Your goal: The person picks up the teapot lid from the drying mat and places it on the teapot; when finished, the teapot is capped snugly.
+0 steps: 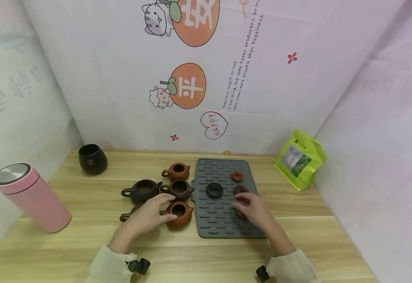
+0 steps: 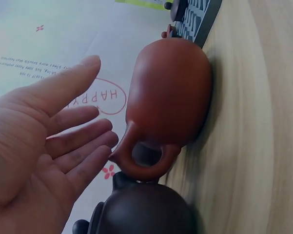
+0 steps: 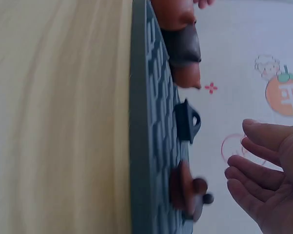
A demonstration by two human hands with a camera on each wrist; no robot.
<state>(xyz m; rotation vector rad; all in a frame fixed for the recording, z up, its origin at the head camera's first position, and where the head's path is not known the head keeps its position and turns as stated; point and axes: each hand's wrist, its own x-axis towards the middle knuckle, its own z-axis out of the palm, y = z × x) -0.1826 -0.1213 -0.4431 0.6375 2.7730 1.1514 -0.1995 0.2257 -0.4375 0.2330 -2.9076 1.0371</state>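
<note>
Reddish teapot (image 2: 170, 90) stands near the left hand (image 2: 46, 141).

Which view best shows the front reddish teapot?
The left wrist view: the teapot appears large, its body and handle plainly visible. The head view shows its open top, with the left hand partly over it; the right wrist view shows only a cropped part.

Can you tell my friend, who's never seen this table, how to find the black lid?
On the table lies a grey mat. On it, nearer the teapots than the other lids are, sits the black lid. It's the mat's only black one; the others are brown or reddish.
</note>
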